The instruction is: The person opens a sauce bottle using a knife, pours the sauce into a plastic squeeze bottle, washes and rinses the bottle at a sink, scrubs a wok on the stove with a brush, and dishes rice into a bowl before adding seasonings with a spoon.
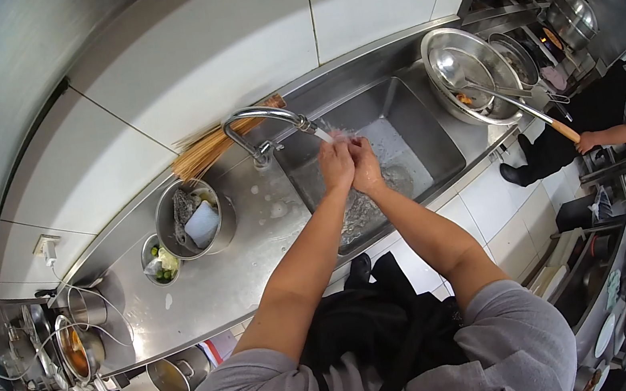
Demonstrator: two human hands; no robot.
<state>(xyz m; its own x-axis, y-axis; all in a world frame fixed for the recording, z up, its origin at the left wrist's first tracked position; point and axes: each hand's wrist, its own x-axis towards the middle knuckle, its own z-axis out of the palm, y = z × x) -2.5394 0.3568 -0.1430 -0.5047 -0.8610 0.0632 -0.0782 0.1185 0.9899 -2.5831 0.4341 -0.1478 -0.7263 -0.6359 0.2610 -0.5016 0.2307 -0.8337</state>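
Water runs from the curved chrome faucet (pixel 268 113) onto my two hands, which are held together over the metal sink (pixel 421 131). My left hand (pixel 336 164) and my right hand (pixel 365 165) touch along their sides, with the fingers near the spout and curled. Whether anything lies between them is hidden by the splash and the backs of the hands. Below them, water swirls in the bottom of the basin. A bamboo brush (pixel 201 152) lies behind the faucet's base, against the wall.
Left of the sink stand a metal pot with cloths (pixel 229 216) and a small bowl with green pieces (pixel 160 260). On the right is a large steel bowl (pixel 439 55). A person in dark clothing (pixel 599 104) at the right holds a ladle's wooden handle (pixel 565 130).
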